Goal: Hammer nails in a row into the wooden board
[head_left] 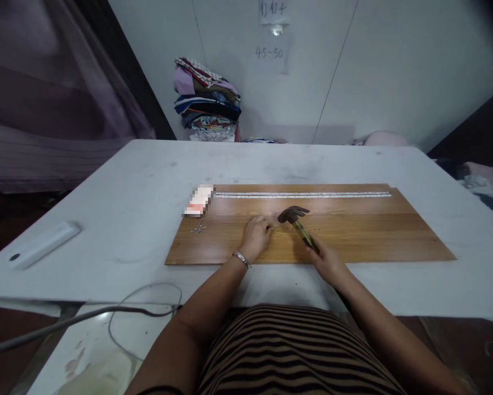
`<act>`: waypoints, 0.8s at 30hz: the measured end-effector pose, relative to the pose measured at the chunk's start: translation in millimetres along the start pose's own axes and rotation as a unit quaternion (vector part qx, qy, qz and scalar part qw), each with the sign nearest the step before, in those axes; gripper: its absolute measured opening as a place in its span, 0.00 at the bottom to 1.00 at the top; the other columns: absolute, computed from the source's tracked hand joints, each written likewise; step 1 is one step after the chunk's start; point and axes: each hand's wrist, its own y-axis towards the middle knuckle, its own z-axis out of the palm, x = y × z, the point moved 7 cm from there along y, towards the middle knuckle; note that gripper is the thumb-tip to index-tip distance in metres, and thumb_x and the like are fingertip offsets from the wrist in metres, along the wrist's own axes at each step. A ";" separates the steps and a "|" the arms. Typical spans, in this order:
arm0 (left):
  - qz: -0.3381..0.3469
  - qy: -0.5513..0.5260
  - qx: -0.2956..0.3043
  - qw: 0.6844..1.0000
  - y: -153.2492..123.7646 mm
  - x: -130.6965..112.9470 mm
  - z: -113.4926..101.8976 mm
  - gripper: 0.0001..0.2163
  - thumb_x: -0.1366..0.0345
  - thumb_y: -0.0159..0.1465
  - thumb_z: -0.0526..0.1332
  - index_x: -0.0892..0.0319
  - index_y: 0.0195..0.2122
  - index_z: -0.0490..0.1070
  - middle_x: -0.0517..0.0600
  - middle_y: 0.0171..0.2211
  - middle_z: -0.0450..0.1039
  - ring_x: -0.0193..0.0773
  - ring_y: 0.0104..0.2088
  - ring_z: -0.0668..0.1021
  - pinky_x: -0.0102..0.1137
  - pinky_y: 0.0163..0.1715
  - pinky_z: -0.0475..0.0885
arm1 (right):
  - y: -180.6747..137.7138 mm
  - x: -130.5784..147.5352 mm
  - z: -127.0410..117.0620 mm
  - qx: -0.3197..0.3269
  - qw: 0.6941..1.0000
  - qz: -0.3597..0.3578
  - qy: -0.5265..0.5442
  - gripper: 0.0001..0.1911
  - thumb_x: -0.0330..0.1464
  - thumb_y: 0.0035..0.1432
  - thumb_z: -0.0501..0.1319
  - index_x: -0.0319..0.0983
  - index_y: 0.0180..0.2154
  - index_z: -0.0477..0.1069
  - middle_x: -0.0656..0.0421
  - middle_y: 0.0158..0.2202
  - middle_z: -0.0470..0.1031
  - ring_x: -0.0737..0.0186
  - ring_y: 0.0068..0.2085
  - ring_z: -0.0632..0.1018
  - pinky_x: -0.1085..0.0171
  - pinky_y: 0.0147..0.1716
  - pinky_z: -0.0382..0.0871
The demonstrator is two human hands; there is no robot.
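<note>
A long wooden board [353,230] lies flat on a white table [139,186]. My right hand [327,260] is closed round the handle of a claw hammer [295,216], whose dark head hovers just above the board. My left hand [255,235], with a bracelet at the wrist, rests on the board left of the hammer head, fingers pinched together on something too small to make out. A row of small dark dots runs across the board between the two hands. A few loose nails [198,228] lie near the board's left end.
A metal ruler strip [304,195] runs along the board's far edge, with a small blurred box [199,201] at its left end. A white remote-like device [44,244] lies at the table's left. A grey cable [143,312] loops below the near edge. Folded clothes [207,101] are stacked by the wall.
</note>
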 end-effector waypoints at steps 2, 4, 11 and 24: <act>0.010 0.021 0.004 1.000 0.3 -2.5 0.9 0.05 0.68 0.64 0.61 0.58 0.31 0.74 0.52 0.35 0.72 0.42 0.41 0.72 0.36 0.42 0.67 | -0.3 -3.5 -1.5 -0.003 1.000 0.005 0.014 0.26 0.33 0.61 0.53 0.39 0.60 0.66 0.50 0.53 0.77 0.48 0.52 0.78 0.50 0.51 0.72; 0.022 0.041 0.011 0.999 0.2 -5.2 2.3 0.05 0.69 0.65 0.59 0.58 0.33 0.73 0.53 0.36 0.72 0.43 0.41 0.72 0.36 0.42 0.67 | -0.6 -7.8 -3.3 -0.007 1.000 0.014 0.022 0.26 0.33 0.61 0.54 0.39 0.60 0.66 0.50 0.53 0.77 0.48 0.52 0.78 0.49 0.51 0.71; 0.036 0.090 0.028 0.995 -1.3 -7.3 6.6 0.06 0.70 0.66 0.56 0.59 0.33 0.71 0.55 0.38 0.71 0.44 0.41 0.72 0.37 0.43 0.67 | -2.7 -21.4 -14.1 -0.039 0.998 0.039 0.034 0.27 0.34 0.58 0.55 0.38 0.59 0.68 0.49 0.53 0.77 0.46 0.54 0.77 0.47 0.53 0.70; 0.023 0.069 0.036 0.997 0.3 -9.4 1.0 0.07 0.69 0.66 0.57 0.59 0.31 0.72 0.54 0.37 0.71 0.43 0.42 0.72 0.36 0.44 0.67 | -1.5 -21.5 -11.7 -0.034 0.998 0.027 0.053 0.28 0.34 0.58 0.55 0.39 0.60 0.67 0.49 0.57 0.74 0.45 0.58 0.74 0.44 0.57 0.66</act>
